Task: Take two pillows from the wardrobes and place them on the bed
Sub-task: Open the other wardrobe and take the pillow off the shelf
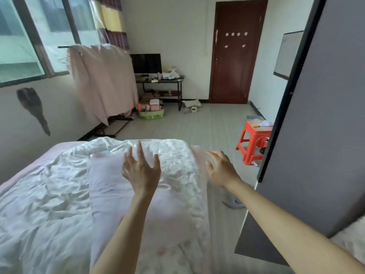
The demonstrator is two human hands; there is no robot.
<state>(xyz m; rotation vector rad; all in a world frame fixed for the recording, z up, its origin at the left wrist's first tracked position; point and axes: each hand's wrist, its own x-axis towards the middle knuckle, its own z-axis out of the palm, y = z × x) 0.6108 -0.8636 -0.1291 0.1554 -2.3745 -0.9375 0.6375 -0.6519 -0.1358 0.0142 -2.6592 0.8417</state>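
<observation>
A pale pink pillow (110, 186) lies on the bed (39, 214), on top of a crumpled white quilt (173, 155). My left hand (141, 171) hovers above the pillow with fingers spread, holding nothing. My right hand (220, 168) is out past the bed's right edge, fingers also spread and empty. The grey wardrobe door (316, 135) stands open at the right. Something white and fluffy (351, 240) shows at the bottom right beside the wardrobe; I cannot tell if it is a pillow.
A red plastic stool (253, 139) stands on the floor right of the bed, near the wardrobe door. A covered clothes rack (102, 80), a black desk with a monitor (147, 63) and a brown door (237, 52) are at the far end. A slipper (234, 202) lies beside the bed.
</observation>
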